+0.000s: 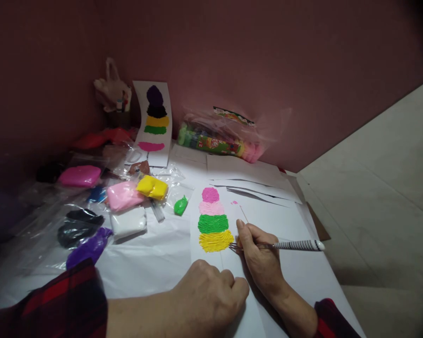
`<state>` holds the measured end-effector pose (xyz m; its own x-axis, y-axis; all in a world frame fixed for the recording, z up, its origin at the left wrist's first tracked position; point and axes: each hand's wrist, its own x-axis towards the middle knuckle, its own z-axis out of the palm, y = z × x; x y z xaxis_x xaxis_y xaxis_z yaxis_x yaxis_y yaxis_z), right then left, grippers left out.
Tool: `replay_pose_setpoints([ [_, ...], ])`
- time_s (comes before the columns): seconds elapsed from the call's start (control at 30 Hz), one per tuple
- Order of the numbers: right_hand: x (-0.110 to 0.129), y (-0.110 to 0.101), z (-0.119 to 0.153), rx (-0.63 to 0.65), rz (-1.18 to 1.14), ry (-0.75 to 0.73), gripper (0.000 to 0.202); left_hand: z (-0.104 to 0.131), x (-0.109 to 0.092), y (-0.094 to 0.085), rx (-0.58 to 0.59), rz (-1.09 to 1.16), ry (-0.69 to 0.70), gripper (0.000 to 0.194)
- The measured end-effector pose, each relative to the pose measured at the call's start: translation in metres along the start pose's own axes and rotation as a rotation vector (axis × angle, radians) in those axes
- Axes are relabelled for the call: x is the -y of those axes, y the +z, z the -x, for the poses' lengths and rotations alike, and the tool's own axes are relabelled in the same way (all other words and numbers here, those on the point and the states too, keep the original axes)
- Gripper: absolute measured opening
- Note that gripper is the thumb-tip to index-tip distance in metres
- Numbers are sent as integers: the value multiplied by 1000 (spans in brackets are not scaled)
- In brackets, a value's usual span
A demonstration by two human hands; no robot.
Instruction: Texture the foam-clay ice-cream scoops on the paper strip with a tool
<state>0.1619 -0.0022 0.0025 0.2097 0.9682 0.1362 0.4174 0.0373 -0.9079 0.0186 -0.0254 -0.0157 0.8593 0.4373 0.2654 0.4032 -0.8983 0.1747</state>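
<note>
On white paper (223, 193), a stacked magenta, pale-pink, green and yellow clay shape (213, 224) is laid, mostly ridged; right hand (262, 258) grasps a pattern-handled metal fork (296, 245) at yellow's edge; left hand (211, 291) clenched; remainder unclear.

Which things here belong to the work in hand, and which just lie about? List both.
Likely in the job:
fork in the right hand
four textured bands on white sheet
bright pink pack, light pink pack, green lump, yellow pack, matching the bands

Seemingly lying about:
purple pack
black pack
white pack
clear bag of colourful items
</note>
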Motion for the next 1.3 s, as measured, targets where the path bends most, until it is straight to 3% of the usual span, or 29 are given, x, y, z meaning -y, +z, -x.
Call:
replay_pose_setpoints([
  [1.3, -6, -1, 0, 60, 29, -56, 51, -2, -1, -4, 29, -5, -18, 13],
])
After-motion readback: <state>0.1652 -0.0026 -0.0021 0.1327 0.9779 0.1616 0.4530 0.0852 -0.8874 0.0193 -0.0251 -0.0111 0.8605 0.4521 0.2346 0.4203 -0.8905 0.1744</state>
